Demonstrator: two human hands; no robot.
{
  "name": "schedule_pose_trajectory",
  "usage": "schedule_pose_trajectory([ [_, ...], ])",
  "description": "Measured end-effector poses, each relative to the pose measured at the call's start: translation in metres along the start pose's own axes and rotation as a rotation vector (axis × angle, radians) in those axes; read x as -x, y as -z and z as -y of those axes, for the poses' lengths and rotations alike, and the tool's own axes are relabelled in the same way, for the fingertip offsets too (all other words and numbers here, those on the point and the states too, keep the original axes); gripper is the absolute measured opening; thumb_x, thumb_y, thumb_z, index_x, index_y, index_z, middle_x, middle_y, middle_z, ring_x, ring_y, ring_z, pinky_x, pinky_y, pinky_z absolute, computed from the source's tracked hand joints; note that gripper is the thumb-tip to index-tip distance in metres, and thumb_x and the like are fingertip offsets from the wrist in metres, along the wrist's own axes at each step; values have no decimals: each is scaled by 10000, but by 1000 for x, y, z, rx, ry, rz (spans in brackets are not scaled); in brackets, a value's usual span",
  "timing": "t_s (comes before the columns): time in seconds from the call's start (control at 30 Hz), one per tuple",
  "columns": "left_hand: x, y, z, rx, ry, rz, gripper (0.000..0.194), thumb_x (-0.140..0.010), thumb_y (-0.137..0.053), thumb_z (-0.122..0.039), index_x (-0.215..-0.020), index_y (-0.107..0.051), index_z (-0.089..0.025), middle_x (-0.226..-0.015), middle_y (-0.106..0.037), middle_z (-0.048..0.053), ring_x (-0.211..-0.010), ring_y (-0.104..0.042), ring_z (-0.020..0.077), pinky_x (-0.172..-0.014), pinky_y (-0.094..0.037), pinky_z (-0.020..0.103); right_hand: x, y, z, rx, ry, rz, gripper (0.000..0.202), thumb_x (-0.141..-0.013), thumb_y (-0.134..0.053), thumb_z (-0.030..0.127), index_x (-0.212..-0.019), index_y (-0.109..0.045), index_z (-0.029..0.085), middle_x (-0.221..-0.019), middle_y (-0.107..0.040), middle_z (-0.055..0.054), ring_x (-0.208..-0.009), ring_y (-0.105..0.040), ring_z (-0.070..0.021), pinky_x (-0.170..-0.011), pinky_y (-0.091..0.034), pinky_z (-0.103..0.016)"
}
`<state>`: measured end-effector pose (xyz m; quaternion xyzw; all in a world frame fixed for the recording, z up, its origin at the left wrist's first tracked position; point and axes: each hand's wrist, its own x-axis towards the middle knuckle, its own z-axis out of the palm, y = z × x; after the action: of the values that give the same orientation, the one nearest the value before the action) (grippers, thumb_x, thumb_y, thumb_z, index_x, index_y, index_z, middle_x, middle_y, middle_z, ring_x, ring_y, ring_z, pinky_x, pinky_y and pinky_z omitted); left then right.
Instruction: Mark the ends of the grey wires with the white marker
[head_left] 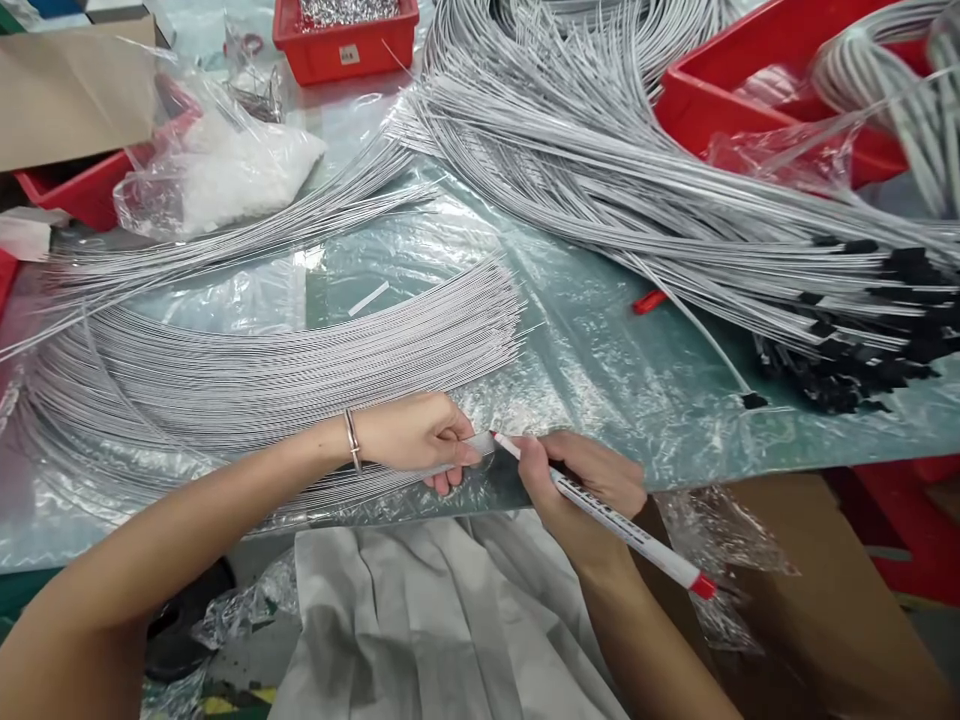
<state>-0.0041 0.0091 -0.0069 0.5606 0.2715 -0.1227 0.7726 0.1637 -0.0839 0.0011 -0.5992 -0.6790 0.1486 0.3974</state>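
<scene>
My left hand (424, 435), with a bracelet at its wrist, is closed at the table's near edge on a small flat bunch of grey wires (481, 443). The ends of these wires stick out past my thumb. A white marker pen (615, 517) with a red end is gripped in my right hand (581, 475), its tip at or very near the wire ends; contact cannot be made out. Behind my left hand lies a wide fan of loose grey wires (360, 360), cut ends toward the right. A red pen cap (649, 301) rests farther back.
A large heap of grey wires (570, 170) with black connectors (862, 330) covers the back right. Red bins (345, 50) stand along the back. A plastic bag of white pieces (232, 165) lies at left, beside a cardboard box (75, 90). Plastic film covers the table (592, 350).
</scene>
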Motion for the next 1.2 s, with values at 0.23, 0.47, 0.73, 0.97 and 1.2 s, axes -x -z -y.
schedule_pose_trajectory([
  [0.23,-1,-1,1,-5,0,0,268,-878,-474,-280,-706,-525,-80,-666,-611,39,-556,-597,94,-502,-478,163,1,0,-1,22,0,7,217,-751,-584,57,-569,-483,119,-479,-436,13,-444,-377,-57,-456,-293,-220],
  [0.47,1,-1,-1,-24,-7,-10,273,-875,-476,-276,-682,-512,-86,-681,-617,46,-561,-600,96,-506,-481,161,1,0,0,15,-8,-3,239,-743,-566,41,-540,-466,118,-461,-410,13,-428,-364,-56,-445,-275,-226],
  [0.73,1,-1,1,-30,-11,-7,298,-874,-478,-311,-672,-482,-93,-715,-626,51,-585,-611,111,-519,-496,185,1,0,0,0,-5,-9,246,-733,-560,28,-527,-459,116,-459,-430,9,-423,-376,-52,-440,-286,-213],
  [0.97,0,-1,2,-19,-12,-8,273,-871,-482,-284,-678,-492,-90,-703,-621,46,-581,-610,104,-522,-499,171,3,0,-3,0,5,-9,251,-730,-555,29,-518,-457,120,-464,-449,4,-425,-397,-60,-442,-288,-218],
  [1.2,1,-1,4,-22,-27,-16,293,-872,-480,-321,-689,-504,-94,-706,-622,50,-580,-605,101,-512,-483,159,4,2,-4,-19,10,18,229,-734,-550,28,-540,-475,125,-483,-478,0,-436,-419,-69,-447,-305,-222],
])
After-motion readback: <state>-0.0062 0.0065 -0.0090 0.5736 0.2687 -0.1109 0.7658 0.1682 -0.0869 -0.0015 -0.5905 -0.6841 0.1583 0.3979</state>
